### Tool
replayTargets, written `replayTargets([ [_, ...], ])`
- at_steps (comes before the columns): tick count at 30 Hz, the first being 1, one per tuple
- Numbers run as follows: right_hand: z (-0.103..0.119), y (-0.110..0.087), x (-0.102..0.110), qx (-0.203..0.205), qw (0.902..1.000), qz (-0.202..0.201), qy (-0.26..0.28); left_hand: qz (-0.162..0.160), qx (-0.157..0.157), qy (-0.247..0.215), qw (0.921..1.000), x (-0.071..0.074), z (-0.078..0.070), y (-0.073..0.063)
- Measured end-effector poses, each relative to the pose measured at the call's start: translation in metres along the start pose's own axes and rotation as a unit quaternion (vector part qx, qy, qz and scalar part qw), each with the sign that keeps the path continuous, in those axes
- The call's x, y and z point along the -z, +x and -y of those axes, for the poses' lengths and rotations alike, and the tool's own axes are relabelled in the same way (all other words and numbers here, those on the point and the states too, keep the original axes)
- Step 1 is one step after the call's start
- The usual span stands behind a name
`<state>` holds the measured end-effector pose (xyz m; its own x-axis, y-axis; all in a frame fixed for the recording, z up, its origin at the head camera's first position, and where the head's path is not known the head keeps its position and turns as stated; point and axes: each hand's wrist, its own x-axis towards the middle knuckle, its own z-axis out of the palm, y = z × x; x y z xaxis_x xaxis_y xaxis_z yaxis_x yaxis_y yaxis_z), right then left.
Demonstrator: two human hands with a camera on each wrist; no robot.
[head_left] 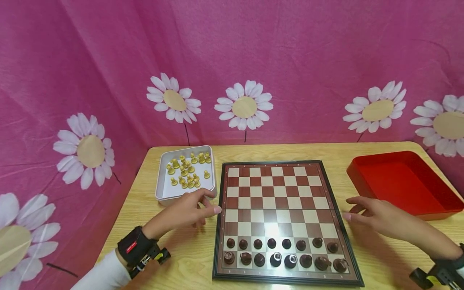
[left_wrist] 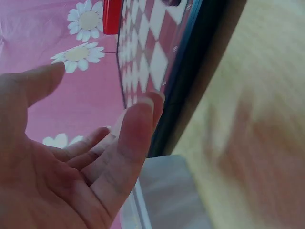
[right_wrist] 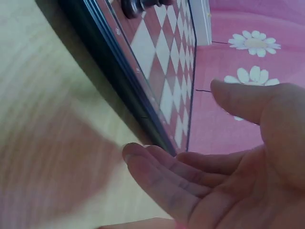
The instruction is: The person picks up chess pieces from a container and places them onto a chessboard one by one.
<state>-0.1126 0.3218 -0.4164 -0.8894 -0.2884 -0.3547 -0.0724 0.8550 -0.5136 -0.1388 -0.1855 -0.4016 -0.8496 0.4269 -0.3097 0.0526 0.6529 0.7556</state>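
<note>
A chessboard (head_left: pixel 273 192) lies on the table, with dark chess pieces (head_left: pixel 259 259) standing in two rows along its near side. My left hand (head_left: pixel 186 211) hovers by the board's left edge, thumb tip close to the frame; its loosely bent fingers hold nothing in the left wrist view. Off the right edge is my right hand (head_left: pixel 380 217), also holding nothing, its fingers relaxed in the right wrist view. Yellow chess pieces (head_left: pixel 190 169), several of them, sit in a white tray (head_left: pixel 158 183) just beyond the left hand.
A red tray (head_left: pixel 409 181) with nothing in it stands at the right, beyond the right hand. The wooden table (head_left: pixel 177 257) meets a pink curtain (head_left: pixel 290 60) with daisies at its back and left side.
</note>
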Motion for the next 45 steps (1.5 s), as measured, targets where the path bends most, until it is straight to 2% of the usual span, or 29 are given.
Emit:
replayTargets([
  [5,-0.011,0.001,-0.010,-0.022,0.9979,0.037,0.049,0.036,0.033,-0.063,0.9968,-0.005,0.014,0.001],
  [9,-0.018,0.000,-0.020,-0.028,0.9929,0.061,0.098,0.060,0.051,-0.086,0.9932,-0.010,0.021,-0.004],
  [14,-0.022,-0.002,-0.027,-0.035,0.9854,0.070,0.151,0.099,0.071,-0.114,0.9860,-0.022,0.028,-0.010],
  [16,-0.024,-0.003,-0.028,-0.031,0.9785,0.083,0.186,0.113,0.073,-0.134,0.9818,-0.028,0.030,-0.011],
  [19,-0.027,-0.005,-0.029,-0.021,0.9623,0.115,0.246,0.126,0.078,-0.169,0.9744,-0.036,0.033,-0.013],
  [23,-0.029,-0.005,-0.033,-0.018,0.9475,0.141,0.286,0.130,0.083,-0.200,0.9677,-0.044,0.037,-0.012],
  [26,-0.028,-0.005,-0.036,-0.016,0.9425,0.148,0.299,0.131,0.082,-0.209,0.9657,-0.048,0.039,-0.010],
  [32,-0.023,-0.004,-0.038,-0.010,0.9428,0.150,0.298,0.131,0.089,-0.223,0.9619,-0.052,0.041,-0.009],
  [45,-0.023,-0.004,-0.042,0.015,0.9373,0.152,0.313,0.144,0.056,-0.199,0.9677,-0.049,0.035,-0.006],
])
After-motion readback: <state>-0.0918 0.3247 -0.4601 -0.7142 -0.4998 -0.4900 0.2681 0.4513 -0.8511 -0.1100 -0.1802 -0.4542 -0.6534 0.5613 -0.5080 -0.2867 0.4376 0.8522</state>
